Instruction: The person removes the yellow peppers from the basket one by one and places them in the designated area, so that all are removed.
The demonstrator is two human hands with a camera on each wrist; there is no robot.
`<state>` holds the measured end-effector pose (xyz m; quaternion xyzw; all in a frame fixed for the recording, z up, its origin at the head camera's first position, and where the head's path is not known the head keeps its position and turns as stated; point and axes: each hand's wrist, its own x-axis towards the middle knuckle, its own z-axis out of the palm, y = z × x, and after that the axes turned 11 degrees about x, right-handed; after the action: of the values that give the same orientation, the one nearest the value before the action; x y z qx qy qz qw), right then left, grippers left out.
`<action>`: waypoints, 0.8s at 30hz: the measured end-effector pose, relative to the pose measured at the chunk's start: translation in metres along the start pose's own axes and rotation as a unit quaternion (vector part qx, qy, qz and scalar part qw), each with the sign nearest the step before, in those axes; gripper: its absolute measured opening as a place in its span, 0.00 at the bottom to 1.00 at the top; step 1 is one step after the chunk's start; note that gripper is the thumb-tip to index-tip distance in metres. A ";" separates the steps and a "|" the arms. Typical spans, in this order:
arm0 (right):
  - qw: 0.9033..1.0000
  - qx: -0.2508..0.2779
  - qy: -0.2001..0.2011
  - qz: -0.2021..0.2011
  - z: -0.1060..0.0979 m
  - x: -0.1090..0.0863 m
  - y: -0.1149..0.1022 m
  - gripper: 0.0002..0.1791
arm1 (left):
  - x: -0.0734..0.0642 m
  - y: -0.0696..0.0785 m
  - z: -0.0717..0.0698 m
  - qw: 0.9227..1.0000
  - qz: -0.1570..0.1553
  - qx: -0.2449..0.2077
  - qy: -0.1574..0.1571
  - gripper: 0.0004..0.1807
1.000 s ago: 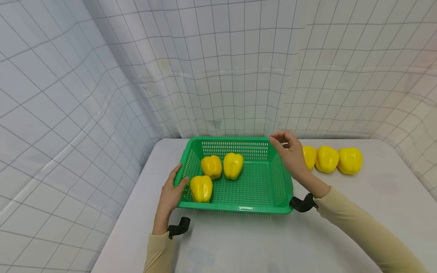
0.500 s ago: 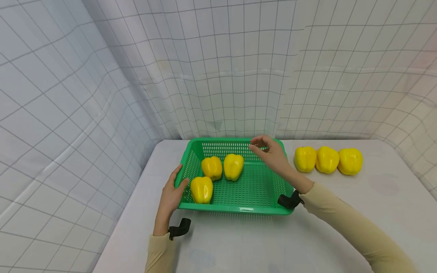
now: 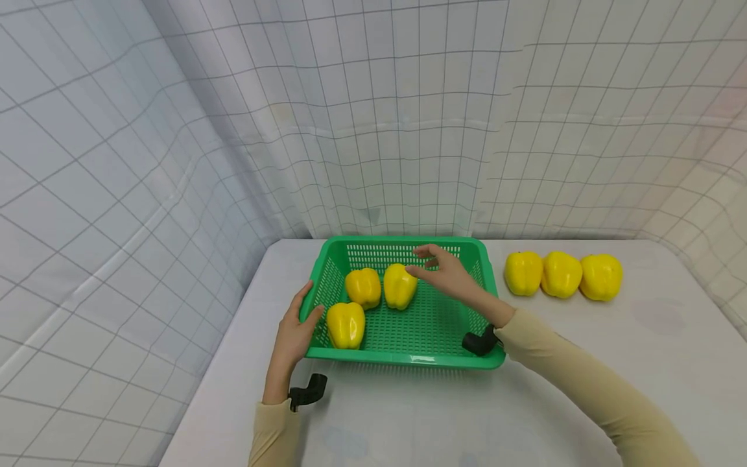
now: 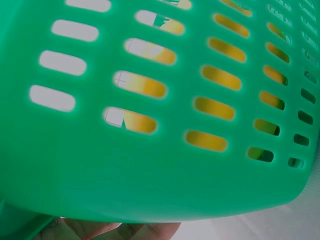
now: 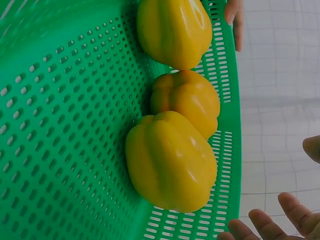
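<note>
A green plastic basket with slotted walls holds three yellow bell peppers. My left hand grips its left rim, thumb over the inner side and fingers outside; in the left wrist view the fingers show below the green wall. The front-left bell pepper lies close to that thumb. Behind it are the back-left bell pepper and the middle bell pepper. Over the basket, my right hand holds nothing, its fingers apart and its thumb tip overlapping the middle pepper's edge in the head view.
Three more yellow bell peppers stand in a row on the white table, right of the basket. White gridded cloth hangs behind the table and along both sides.
My right hand has moved left, from the basket's right rim to beside the middle pepper, uncovering the row's leftmost pepper. My left hand has stayed on the rim.
</note>
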<state>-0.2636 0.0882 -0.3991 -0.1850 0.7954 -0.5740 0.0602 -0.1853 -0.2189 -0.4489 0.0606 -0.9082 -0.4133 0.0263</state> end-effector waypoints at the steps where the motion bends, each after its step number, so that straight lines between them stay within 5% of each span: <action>1: 1.000 -0.003 -0.002 0.003 0.001 0.001 0.001 0.28 | 0.000 0.000 0.000 1.000 0.001 0.000 0.001 0.32; 24: 0.989 -0.099 -0.080 0.079 0.019 0.025 0.019 0.42 | 0.000 0.001 0.000 1.000 0.000 -0.001 -0.003 0.32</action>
<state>-0.2850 0.0675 -0.4198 -0.1714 0.8530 -0.4695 0.1501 -0.1852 -0.2186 -0.4483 0.0597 -0.9079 -0.4141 0.0236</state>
